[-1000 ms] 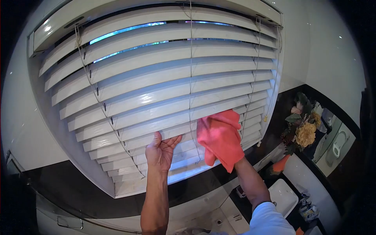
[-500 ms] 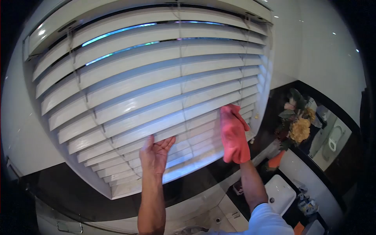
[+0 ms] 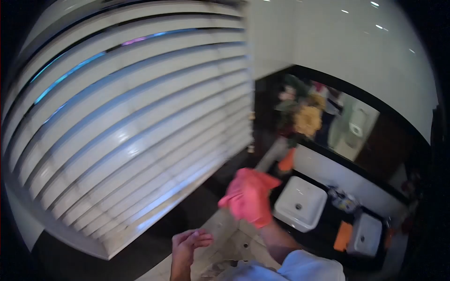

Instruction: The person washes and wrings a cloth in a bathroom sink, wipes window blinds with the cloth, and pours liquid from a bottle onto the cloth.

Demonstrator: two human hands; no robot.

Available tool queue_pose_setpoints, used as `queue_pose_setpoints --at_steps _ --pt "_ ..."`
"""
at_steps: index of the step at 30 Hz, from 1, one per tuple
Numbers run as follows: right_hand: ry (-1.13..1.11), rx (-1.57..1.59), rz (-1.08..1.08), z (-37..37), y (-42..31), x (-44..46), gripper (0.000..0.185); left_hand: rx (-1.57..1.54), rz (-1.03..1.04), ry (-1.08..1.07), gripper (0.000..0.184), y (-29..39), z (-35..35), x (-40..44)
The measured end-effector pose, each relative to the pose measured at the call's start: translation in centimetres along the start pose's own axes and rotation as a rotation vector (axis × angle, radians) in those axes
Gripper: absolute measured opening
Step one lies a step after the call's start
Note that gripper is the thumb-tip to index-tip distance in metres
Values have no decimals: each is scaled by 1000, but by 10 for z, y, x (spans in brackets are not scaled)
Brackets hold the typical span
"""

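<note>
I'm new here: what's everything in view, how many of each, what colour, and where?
window blind: one, white, left
wall tiling: count unclear, white, upper right
wall band: one, near-black, below the blind
mirror: one, reflecting a toilet, right
flower arrangement: one, mainly yellow and green, by the mirror's left end
vase: one, orange, below the flowers
basins: two, white, lower right
counter: one, black, under the basins
flat item: one, orange, beside the right-hand basin
small items: too blurred to count, mixed colours, behind the basins
cloth: one, pink, lower centre
sleeve: one, pale blue-white, bottom
left hand: one, bare, bottom centre
right hand: one, hidden by the cloth
</note>
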State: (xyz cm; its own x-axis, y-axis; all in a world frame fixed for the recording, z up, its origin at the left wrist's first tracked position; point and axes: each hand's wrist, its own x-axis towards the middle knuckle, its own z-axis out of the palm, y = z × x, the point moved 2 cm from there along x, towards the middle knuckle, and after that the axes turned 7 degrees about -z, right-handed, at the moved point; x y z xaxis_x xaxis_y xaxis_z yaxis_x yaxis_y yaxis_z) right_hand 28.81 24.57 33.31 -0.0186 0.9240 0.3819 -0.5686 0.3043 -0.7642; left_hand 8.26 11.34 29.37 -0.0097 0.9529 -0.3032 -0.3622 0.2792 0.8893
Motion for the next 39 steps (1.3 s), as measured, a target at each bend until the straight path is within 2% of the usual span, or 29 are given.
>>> queue_pose_setpoints --at_steps 2,4,8,16,21,26,28,29,30,31,34,35,38,39 --pt "-102 -121 65 8 23 -34 27 105 -62 14 29 -12 0 -9" --pt "-194 -198 117 8 39 -64 27 77 -6 86 23 -30 -8 -8" --pt "-382 -303 197 19 60 -109 27 144 -7 210 24 -41 -6 -4" --pt "-751 -605 167 31 80 -171 27 209 -72 421 27 -77 -30 -50" --pt "-1007 -873 19 51 90 -191 28 206 -83 582 28 -91 -61 -95" --pt "-1326 -1214 -273 100 95 -194 29 190 -54 782 30 -106 -93 -154" --pt "-1429 -1345 -418 117 92 -194 30 322 -11 837 30 -109 -94 -165" --pt "-1470 -1405 -490 124 92 -194 30 654 70 909 27 -106 -93 -164" --pt "-1513 -1458 -563 131 92 -196 30 665 163 852 27 -105 -87 -164" --pt "-1555 -1525 -645 137 90 -208 31 644 180 868 27 -124 -84 -163" --pt "-1662 -1679 -880 154 83 -221 32 -754 329 328 39 -179 -94 -121" --pt "-1697 -1717 -951 159 80 -225 32 -944 315 259 41 -183 -91 -110" --pt "-1813 -1722 -1033 175 70 -226 33 -766 284 407 47 -166 -80 -91" --pt "-1873 -1664 -989 180 67 -222 34 -672 293 454 50 -158 -77 -93"
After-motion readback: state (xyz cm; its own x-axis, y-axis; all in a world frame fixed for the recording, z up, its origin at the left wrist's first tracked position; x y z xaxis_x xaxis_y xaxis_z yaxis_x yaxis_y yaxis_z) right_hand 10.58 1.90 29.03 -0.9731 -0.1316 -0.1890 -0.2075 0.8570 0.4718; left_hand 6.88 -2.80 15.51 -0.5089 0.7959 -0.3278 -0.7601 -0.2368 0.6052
